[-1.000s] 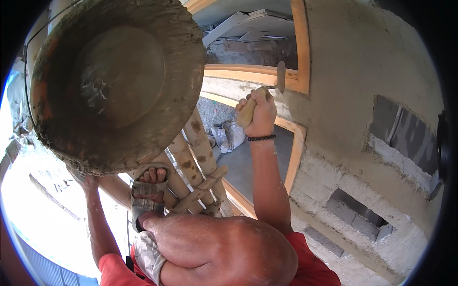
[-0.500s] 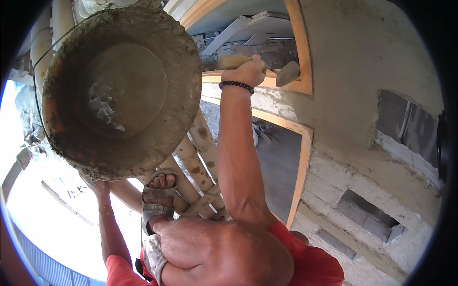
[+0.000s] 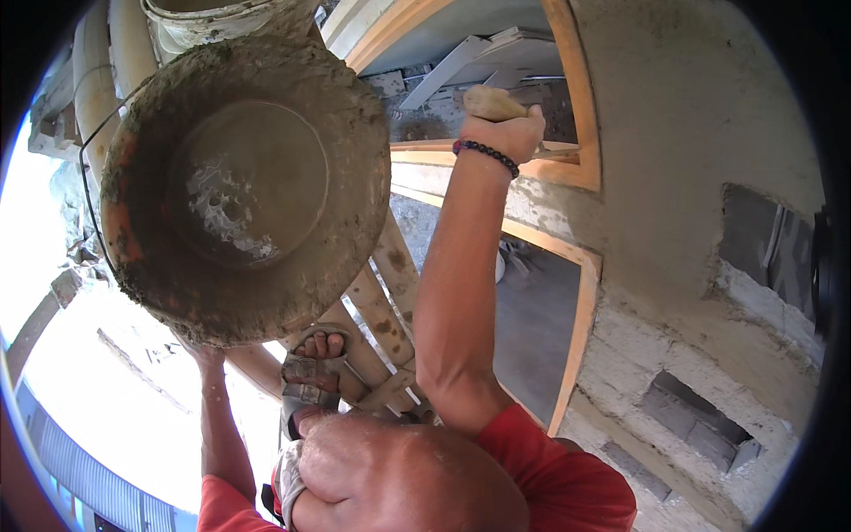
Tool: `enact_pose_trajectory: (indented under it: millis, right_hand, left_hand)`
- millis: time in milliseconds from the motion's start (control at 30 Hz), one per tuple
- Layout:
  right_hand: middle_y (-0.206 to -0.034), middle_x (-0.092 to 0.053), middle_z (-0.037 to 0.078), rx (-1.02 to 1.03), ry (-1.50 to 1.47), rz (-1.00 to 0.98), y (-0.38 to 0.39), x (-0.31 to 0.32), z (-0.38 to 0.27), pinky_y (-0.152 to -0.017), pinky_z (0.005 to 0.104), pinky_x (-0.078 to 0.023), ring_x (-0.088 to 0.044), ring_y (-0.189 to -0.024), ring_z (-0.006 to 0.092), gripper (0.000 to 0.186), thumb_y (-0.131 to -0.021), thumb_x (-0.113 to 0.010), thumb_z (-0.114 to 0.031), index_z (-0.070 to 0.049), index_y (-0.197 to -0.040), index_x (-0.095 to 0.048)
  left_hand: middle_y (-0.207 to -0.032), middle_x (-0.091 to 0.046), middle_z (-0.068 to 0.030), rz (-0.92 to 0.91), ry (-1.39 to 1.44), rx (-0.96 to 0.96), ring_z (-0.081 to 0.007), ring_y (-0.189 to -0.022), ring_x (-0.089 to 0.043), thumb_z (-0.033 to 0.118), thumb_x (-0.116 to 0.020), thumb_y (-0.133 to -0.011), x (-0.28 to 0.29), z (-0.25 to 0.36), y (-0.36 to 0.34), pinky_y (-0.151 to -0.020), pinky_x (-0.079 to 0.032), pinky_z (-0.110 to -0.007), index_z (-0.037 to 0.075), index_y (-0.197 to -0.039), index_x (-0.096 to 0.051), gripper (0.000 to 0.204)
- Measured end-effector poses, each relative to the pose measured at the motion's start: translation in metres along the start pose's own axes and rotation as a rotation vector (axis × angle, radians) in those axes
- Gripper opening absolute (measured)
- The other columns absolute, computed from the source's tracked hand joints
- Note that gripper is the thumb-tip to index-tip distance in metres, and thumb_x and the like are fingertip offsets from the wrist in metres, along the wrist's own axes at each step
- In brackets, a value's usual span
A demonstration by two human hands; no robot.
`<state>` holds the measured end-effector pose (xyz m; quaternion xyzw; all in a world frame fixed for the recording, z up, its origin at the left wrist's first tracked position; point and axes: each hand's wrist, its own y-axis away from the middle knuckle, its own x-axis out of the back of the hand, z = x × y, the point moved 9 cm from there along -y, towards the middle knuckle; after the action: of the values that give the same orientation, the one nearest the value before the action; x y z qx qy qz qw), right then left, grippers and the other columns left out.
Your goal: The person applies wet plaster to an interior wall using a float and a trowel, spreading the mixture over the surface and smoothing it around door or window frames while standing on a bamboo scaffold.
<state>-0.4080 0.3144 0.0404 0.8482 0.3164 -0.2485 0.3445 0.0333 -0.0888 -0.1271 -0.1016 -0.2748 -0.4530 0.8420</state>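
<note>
A mortar-crusted bucket (image 3: 346,257) is tipped with its mouth toward me on the left, a wire handle at its side. Shiny wet liquid lies in its bottom. My left hand (image 3: 206,353) is closed at the bucket's lower rim; its fingers are mostly hidden behind it. Out in front of the window opening, my right hand (image 3: 516,135), with a dark beaded bracelet at the wrist, is closed around the thick wooden handle of a trowel (image 3: 493,104). The trowel's blade is mostly hidden behind the fist.
Another pale bucket (image 3: 213,25) stands behind the tipped one. My sandalled foot (image 3: 319,346) rests on bamboo poles (image 3: 377,306) with gaps between them. Wooden frames (image 3: 581,306) border openings in the plastered wall (image 3: 665,115), which has rectangular holes (image 3: 696,412). Boards lie beyond the upper opening.
My right hand has moved right and turned, so the trowel blade that showed before is now mostly out of sight. The liquid's shine has shifted; more of the pale bucket shows.
</note>
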Motion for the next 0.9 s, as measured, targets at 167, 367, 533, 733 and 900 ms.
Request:
enact_pose_trajectory:
  millis: [167, 367, 533, 733, 900]
  right_hand:
    - [-0.094, -0.05, 0.009, 0.056, 0.049, 0.052, 0.003, 0.008, 0.01, -0.078, 0.0425, -0.048, -0.052, -0.086, 0.0237, 0.031, -0.094, -0.048, -0.032, -0.003, -0.105, -0.046]
    - [-0.097, -0.049, 0.012, 0.115, 0.078, -0.056, -0.041, -0.004, 0.015, -0.082, 0.0421, -0.048, -0.052, -0.088, 0.0255, 0.032, -0.095, -0.045, -0.03, -0.001, -0.108, -0.043]
    - [-0.095, -0.049, 0.013, -0.07, -0.179, 0.0, -0.07, -0.005, 0.02, -0.082, 0.0429, -0.049, -0.053, -0.088, 0.0264, 0.029, -0.095, -0.041, -0.027, 0.0, -0.105, -0.042]
    - [-0.09, -0.049, 0.011, -0.078, 0.003, -0.072, -0.025, 0.014, 0.052, -0.076, 0.0445, -0.05, -0.053, -0.082, 0.0255, 0.021, -0.093, -0.042, -0.023, -0.003, -0.101, -0.041]
    - [-0.097, -0.049, 0.013, -0.051, -0.044, -0.05, -0.026, 0.016, 0.045, -0.082, 0.0446, -0.049, -0.052, -0.091, 0.0275, 0.02, -0.091, -0.044, -0.022, -0.004, -0.102, -0.044]
  left_hand:
    - [-0.116, -0.054, -0.0228, 0.016, -0.236, -0.153, -0.0352, -0.106, -0.052, 0.069, -0.043, -0.087, -0.001, 0.023, -0.001, -0.092, -0.041, -0.051, -0.007, -0.12, -0.049, 0.083]
    - [-0.116, -0.055, -0.0245, 0.044, -0.202, -0.054, -0.0362, -0.108, -0.052, 0.063, -0.045, -0.088, 0.003, 0.018, -0.009, -0.093, -0.04, -0.051, -0.008, -0.121, -0.049, 0.079]
    - [-0.127, -0.047, -0.0247, 0.086, -0.236, -0.108, -0.037, -0.117, -0.045, 0.07, -0.043, -0.085, 0.009, -0.003, 0.0, -0.098, -0.035, -0.052, -0.005, -0.128, -0.045, 0.086]
    - [-0.13, -0.044, -0.0243, 0.044, -0.292, -0.185, -0.038, -0.119, -0.044, 0.066, -0.041, -0.088, -0.004, 0.027, -0.001, -0.1, -0.034, -0.053, -0.003, -0.13, -0.044, 0.081]
    - [-0.126, -0.049, -0.0245, 0.059, -0.331, -0.193, -0.0386, -0.114, -0.05, 0.061, -0.042, -0.091, 0.002, 0.014, 0.002, -0.096, -0.039, -0.052, -0.004, -0.129, -0.044, 0.076]
